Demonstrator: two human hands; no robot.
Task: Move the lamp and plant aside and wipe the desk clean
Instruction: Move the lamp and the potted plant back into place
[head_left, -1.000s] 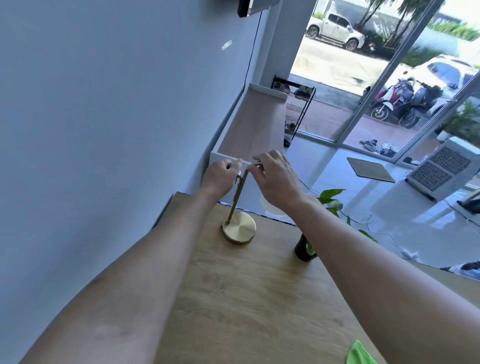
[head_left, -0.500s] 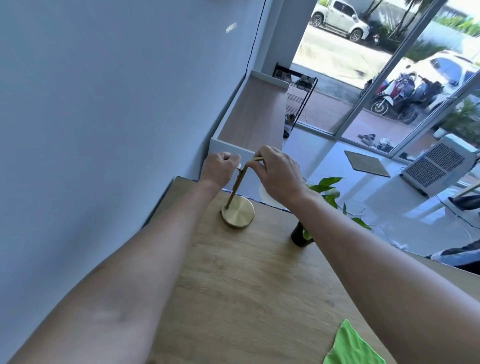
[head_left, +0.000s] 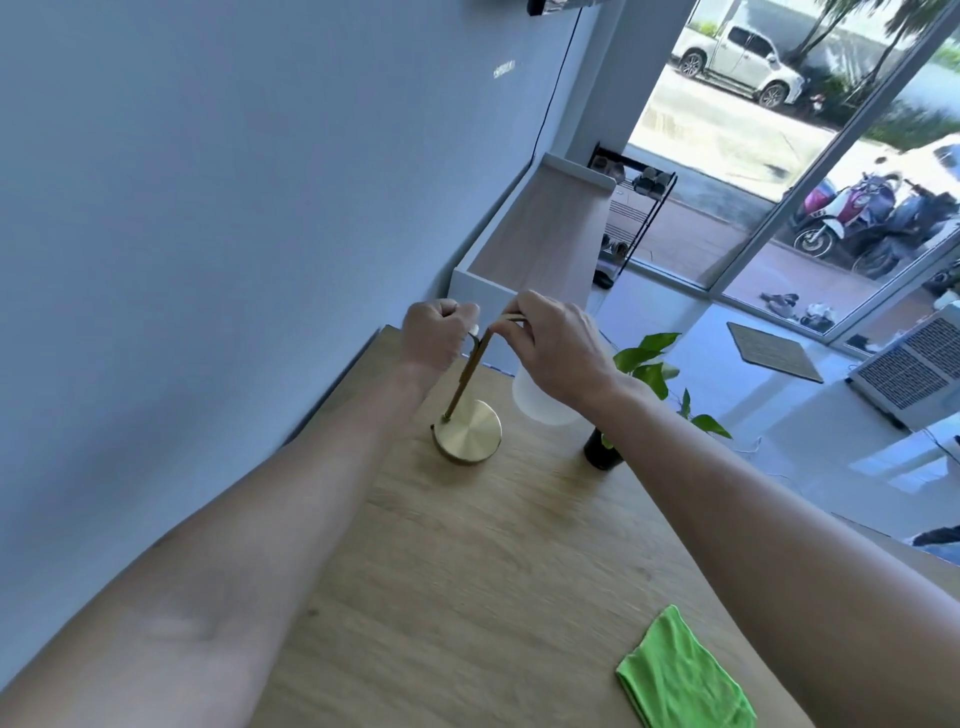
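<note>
A brass lamp with a round base (head_left: 467, 433), a thin stem and a white shade stands at the far end of the wooden desk (head_left: 467, 597), close to the wall. My left hand (head_left: 436, 332) is closed around the top of the stem. My right hand (head_left: 558, 348) grips the lamp's upper arm, and the white shade (head_left: 540, 402) hangs beneath it. A small plant in a black pot (head_left: 602, 452) stands just right of the lamp, its green leaves partly behind my right wrist. A folded green cloth (head_left: 683, 678) lies at the near right of the desk.
A blue wall runs along the desk's left side. Beyond the desk's far end stands a white cabinet with a wooden top (head_left: 545, 234). To the right are a tiled floor, a shoe rack (head_left: 634, 218), a mat (head_left: 774, 351) and glass doors.
The view has tilted down, so more of the desk and the whole green cloth show. Both hands keep their hold on the lamp, which still stands at the same place.
</note>
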